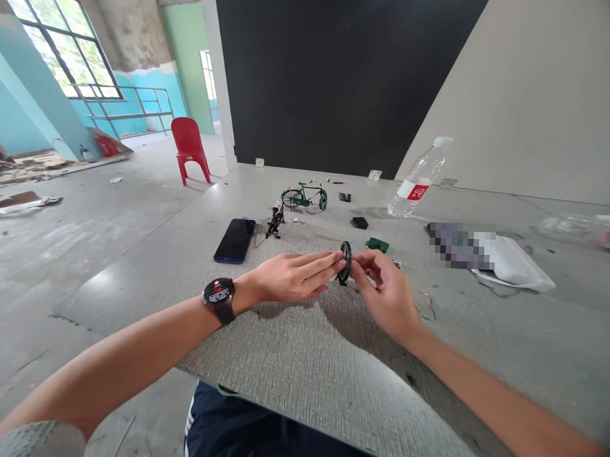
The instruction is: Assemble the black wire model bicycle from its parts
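Observation:
A small black spoked wheel point(344, 262) stands upright between my two hands, just above the grey table point(281, 347). My left hand point(301, 274), with a black watch on its wrist, has its fingers stretched out and close together, their tips against the wheel's left side. On the other side my right hand point(383, 288) pinches at the wheel's hub with thumb and forefinger. Behind them stand a green model bicycle point(305, 196) and a dark bicycle part point(276, 221). A green piece point(377, 245) lies just beyond my right hand.
A phone point(235, 241) lies left of my hands. Farther back are a black piece point(360, 222), a small dark green piece point(345, 197) and a water bottle point(419, 179). A white pouch point(521, 264) lies at right. The table's front edge is near my lap.

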Demonstrator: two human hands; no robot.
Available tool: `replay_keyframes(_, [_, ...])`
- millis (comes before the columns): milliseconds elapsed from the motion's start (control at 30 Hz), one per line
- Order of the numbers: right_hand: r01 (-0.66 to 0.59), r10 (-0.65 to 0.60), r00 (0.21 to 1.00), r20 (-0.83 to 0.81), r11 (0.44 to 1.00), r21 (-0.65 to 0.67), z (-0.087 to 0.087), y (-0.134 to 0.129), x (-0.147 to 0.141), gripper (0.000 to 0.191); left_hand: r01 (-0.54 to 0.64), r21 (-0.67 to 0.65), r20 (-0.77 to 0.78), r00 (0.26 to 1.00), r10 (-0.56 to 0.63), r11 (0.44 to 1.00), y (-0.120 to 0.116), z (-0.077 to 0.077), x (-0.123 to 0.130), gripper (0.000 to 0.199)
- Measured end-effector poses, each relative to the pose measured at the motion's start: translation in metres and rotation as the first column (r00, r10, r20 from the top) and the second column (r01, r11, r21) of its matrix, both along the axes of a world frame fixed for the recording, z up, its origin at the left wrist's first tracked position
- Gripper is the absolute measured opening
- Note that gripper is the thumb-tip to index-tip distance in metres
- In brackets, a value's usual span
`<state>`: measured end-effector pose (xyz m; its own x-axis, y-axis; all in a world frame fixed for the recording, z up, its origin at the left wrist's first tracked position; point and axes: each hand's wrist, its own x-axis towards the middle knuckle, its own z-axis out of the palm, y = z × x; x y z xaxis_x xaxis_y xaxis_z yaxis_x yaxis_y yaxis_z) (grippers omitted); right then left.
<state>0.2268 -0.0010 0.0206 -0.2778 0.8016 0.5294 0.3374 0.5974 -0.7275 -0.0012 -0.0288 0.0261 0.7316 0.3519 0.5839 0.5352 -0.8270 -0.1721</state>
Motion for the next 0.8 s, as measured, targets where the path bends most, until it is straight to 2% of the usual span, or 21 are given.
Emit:
replay_keyframes(367, [-0.062,0.060,0.998,-0.023,0.992,-0.113,0.0014,-0.0036,-0.0004,0.032,-0.044,0.007,-0.025,0.999,0.044,0.999,0.0012,-0.0016,-0.0021,0.044])
replay_keyframes(467, [-0.113,0.113,0.994,-0.008,0.981,-0.157,-0.0013,-0.0038,-0.0005,0.032,-0.027,-0.030,0.010,1.000,0.028,0.999,-0.0006,-0.0005,-0.0012,0.046])
replay_keyframes(633, [-0.158,0.157,0.987,-0.023,0.962,-0.222,-0.0023,-0.0071,-0.0052,0.034,-0.018,-0.021,0.067,0.998,0.019,1.000,-0.0031,-0.0018,-0.0014,0.040])
replay_keyframes(800, [-0.192,0.226,0.970,0.091,0.940,-0.282,0.0049,-0.0050,-0.0062,0.036,-0.040,-0.110,0.121,0.991,0.054,0.993,-0.0016,-0.0054,0.0007,0.037])
